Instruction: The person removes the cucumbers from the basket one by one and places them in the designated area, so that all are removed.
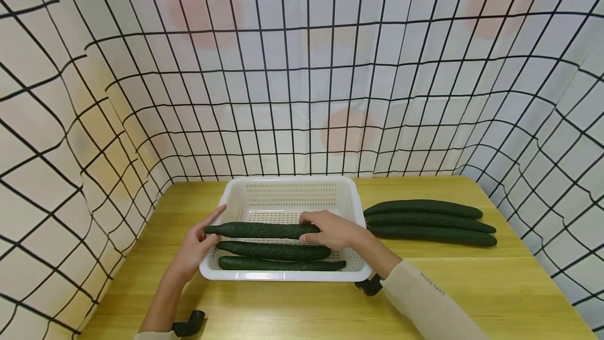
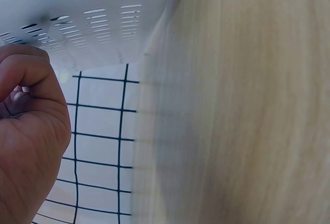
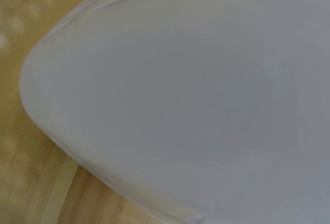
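A white plastic basket [image 1: 283, 275] with slotted walls stands on the table. Two cucumbers [image 1: 273, 250] lie side by side along its near side. A third cucumber [image 1: 259, 230] stretches across the basket behind them, its left tip over the left rim. My right hand [image 1: 330, 230] grips this cucumber near its right end, thumb in front and fingers behind. At its left tip, my left hand [image 1: 193, 248] holds the cucumber between thumb and fingers, index finger extended along the rim. In the left wrist view, the curled left fingers [image 2: 26, 74] are beside the basket's outer wall [image 2: 103, 23].
Three more cucumbers [image 1: 429, 220] lie together on the wooden table [image 1: 283, 308], right of the basket. White cloth with a black grid [image 1: 302, 88] encloses the back and sides. The basket's white wall [image 3: 170, 95] fills most of the right wrist view.
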### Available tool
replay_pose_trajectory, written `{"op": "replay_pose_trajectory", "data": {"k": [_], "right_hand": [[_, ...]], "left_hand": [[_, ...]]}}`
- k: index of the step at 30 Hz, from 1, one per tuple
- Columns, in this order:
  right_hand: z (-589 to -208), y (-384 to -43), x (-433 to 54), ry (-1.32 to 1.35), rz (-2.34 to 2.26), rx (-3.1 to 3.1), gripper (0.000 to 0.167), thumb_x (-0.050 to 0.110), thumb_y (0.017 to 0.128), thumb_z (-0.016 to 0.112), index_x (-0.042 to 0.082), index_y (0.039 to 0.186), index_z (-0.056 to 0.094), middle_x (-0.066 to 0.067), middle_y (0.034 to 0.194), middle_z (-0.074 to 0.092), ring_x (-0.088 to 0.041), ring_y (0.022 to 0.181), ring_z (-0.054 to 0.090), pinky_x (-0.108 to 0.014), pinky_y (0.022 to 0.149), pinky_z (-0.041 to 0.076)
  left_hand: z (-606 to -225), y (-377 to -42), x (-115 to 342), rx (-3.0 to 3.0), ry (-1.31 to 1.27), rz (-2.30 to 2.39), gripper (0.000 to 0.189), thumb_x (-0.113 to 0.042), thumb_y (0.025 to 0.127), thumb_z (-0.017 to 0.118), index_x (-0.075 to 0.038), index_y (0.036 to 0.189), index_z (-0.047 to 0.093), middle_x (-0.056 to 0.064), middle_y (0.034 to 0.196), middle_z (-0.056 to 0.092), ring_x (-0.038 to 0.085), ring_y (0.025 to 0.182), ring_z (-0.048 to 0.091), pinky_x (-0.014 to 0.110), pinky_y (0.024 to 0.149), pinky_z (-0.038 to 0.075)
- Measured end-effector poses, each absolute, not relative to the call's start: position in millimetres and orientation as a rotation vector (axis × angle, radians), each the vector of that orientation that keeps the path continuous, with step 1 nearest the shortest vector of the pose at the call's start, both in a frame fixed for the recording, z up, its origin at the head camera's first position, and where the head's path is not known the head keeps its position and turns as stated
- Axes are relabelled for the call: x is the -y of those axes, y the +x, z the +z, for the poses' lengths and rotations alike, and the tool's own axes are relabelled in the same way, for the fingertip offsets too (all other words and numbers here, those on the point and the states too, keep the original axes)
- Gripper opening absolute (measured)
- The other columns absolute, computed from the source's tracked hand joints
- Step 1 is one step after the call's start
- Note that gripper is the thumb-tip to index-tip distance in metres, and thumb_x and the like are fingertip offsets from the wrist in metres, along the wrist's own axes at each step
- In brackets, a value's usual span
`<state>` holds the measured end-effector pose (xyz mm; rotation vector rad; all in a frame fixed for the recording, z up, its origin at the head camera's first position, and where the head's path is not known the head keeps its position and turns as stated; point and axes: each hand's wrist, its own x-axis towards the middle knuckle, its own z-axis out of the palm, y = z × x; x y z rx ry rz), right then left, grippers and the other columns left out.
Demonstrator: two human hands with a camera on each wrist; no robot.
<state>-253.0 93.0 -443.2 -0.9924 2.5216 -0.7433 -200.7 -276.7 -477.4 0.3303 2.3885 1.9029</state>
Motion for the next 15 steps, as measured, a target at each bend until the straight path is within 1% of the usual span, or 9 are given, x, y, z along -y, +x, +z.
{"op": "replay_pose_trajectory", "data": {"k": [2, 3, 7, 8, 10, 12, 14, 15], "right_hand": [[-442.2, -251.2, -93.4, -0.985, -0.795, -2.521, 0.04, 0.036, 0.104, 0.061, 0.013, 0.137, 0.059, -0.008, 0.136, 0.064, -0.026, 0.128, 0.06, -0.045, 0.105, 0.051], [-441.9, -250.4, -93.6, -0.984, -0.818, -2.525, 0.041, 0.036, 0.103, 0.061, 0.014, 0.137, 0.059, -0.008, 0.136, 0.064, -0.027, 0.128, 0.06, -0.045, 0.105, 0.052], [-441.5, -247.9, -93.2, -0.964, -0.87, -2.592, 0.046, 0.045, 0.1, 0.064, 0.019, 0.138, 0.062, -0.004, 0.132, 0.067, -0.022, 0.12, 0.064, -0.043, 0.097, 0.055], [-441.5, -247.7, -93.0, -0.958, -0.879, -2.616, 0.047, 0.049, 0.099, 0.064, 0.022, 0.137, 0.064, -0.003, 0.129, 0.068, -0.022, 0.113, 0.066, -0.043, 0.092, 0.056], [-440.8, -247.1, -92.6, -0.933, -0.889, -2.678, 0.05, 0.056, 0.096, 0.064, 0.027, 0.136, 0.066, 0.002, 0.13, 0.07, -0.018, 0.11, 0.068, -0.041, 0.089, 0.057], [-439.5, -246.7, -92.8, -0.909, -0.912, -2.727, 0.051, 0.061, 0.094, 0.065, 0.03, 0.134, 0.068, 0.006, 0.131, 0.07, -0.016, 0.11, 0.069, -0.04, 0.089, 0.057], [-437.9, -245.9, -93.8, -0.893, -0.949, -2.764, 0.05, 0.062, 0.092, 0.066, 0.032, 0.132, 0.07, 0.009, 0.132, 0.07, -0.016, 0.112, 0.069, -0.041, 0.09, 0.057], [-436.8, -245.3, -94.7, -0.883, -0.963, -2.778, 0.049, 0.061, 0.092, 0.066, 0.033, 0.131, 0.071, 0.01, 0.133, 0.069, -0.015, 0.118, 0.067, -0.041, 0.094, 0.057]], "left_hand": [[-478.7, -200.4, 276.8, -2.373, 0.333, 1.912, 0.071, 0.003, 0.098, 0.049, -0.018, 0.163, 0.032, 0.036, 0.133, 0.057, 0.023, 0.076, 0.071, 0.042, 0.062, 0.063], [-479.2, -200.4, 276.9, -2.366, 0.333, 1.917, 0.071, 0.003, 0.098, 0.049, -0.018, 0.163, 0.032, 0.037, 0.137, 0.053, 0.023, 0.078, 0.072, 0.043, 0.063, 0.063], [-480.1, -200.8, 277.4, -2.354, 0.346, 1.927, 0.07, 0.003, 0.099, 0.048, -0.017, 0.164, 0.031, 0.037, 0.147, 0.045, 0.018, 0.083, 0.071, 0.042, 0.065, 0.063], [-479.9, -201.0, 277.3, -2.361, 0.348, 1.925, 0.07, 0.003, 0.098, 0.048, -0.017, 0.163, 0.031, 0.036, 0.149, 0.044, 0.018, 0.082, 0.071, 0.042, 0.064, 0.063], [-479.3, -201.4, 277.2, -2.375, 0.354, 1.919, 0.07, 0.003, 0.098, 0.049, -0.017, 0.163, 0.032, 0.035, 0.149, 0.043, 0.017, 0.082, 0.07, 0.041, 0.065, 0.063], [-478.9, -201.7, 277.2, -2.38, 0.363, 1.918, 0.069, 0.002, 0.099, 0.049, -0.016, 0.163, 0.032, 0.036, 0.145, 0.048, 0.016, 0.083, 0.071, 0.041, 0.065, 0.063], [-479.0, -201.8, 277.2, -2.375, 0.376, 1.918, 0.068, 0.002, 0.099, 0.048, -0.014, 0.163, 0.032, 0.038, 0.134, 0.056, 0.016, 0.083, 0.072, 0.041, 0.067, 0.063], [-479.2, -201.9, 277.3, -2.367, 0.385, 1.918, 0.067, 0.002, 0.1, 0.047, -0.013, 0.163, 0.032, 0.039, 0.127, 0.06, 0.017, 0.083, 0.072, 0.041, 0.067, 0.063]]}}
